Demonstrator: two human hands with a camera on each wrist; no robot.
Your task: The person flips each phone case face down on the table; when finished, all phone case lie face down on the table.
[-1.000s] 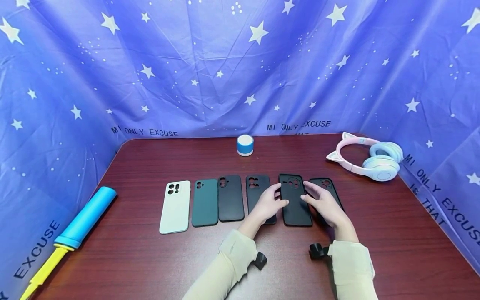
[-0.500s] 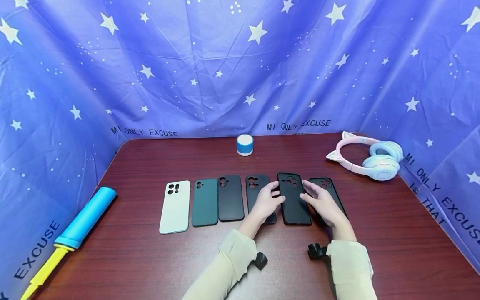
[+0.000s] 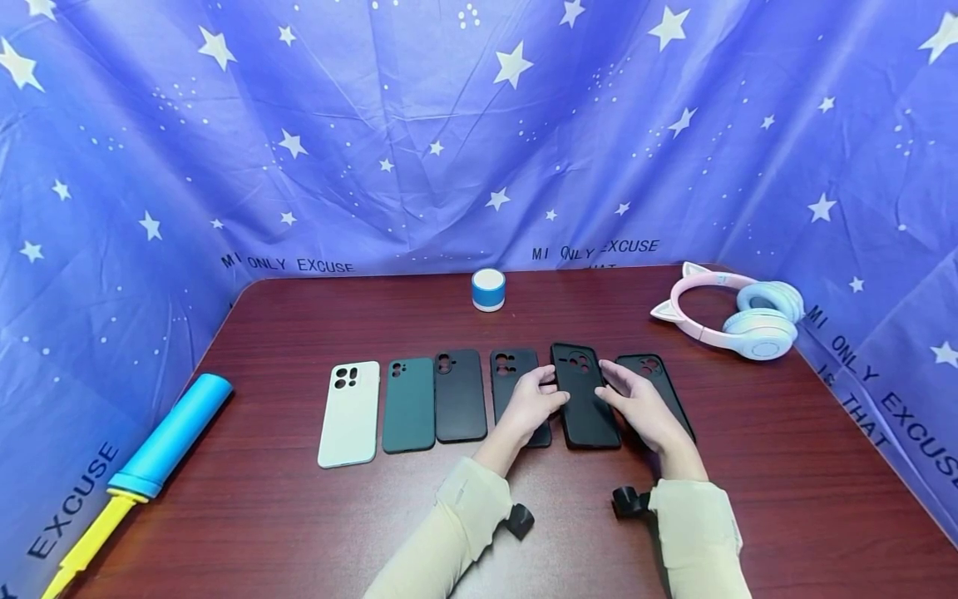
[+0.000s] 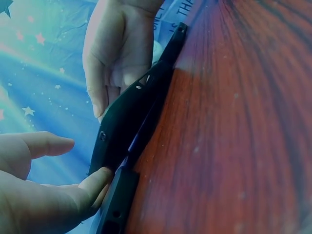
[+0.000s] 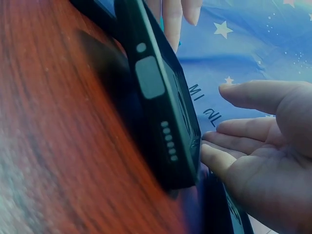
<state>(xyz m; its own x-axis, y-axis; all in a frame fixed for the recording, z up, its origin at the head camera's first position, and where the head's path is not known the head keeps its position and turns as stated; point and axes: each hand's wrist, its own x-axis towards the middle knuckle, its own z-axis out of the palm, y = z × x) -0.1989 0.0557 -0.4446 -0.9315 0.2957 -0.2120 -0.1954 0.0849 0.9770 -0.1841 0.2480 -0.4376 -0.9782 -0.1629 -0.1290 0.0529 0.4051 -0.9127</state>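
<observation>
A black phone case [image 3: 588,408] with a round camera cut-out lies between both hands, slightly raised from the table in the wrist views. My left hand [image 3: 530,408] touches its left edge with extended fingers; in the left wrist view the thumb of this left hand [image 4: 44,190] stands apart from the case. My right hand [image 3: 644,408] meets the other edge with its fingers, and in the right wrist view the thumb of this right hand [image 5: 273,141] is also apart. Beneath my left hand lies a dark case [image 3: 515,370], partly hidden. Another black case [image 3: 669,395] lies behind my right hand.
A white case [image 3: 352,416], a green case [image 3: 408,408] and a dark grey case [image 3: 460,399] continue the row leftward. Farther back stand a blue-and-white cylinder [image 3: 489,293] and cat-ear headphones [image 3: 759,333]. A blue hand pump [image 3: 172,433] lies at the left edge.
The black phone case between the hands has shifted slightly left and away from me. My right hand has moved left along with it; my left hand has shifted slightly left too.
</observation>
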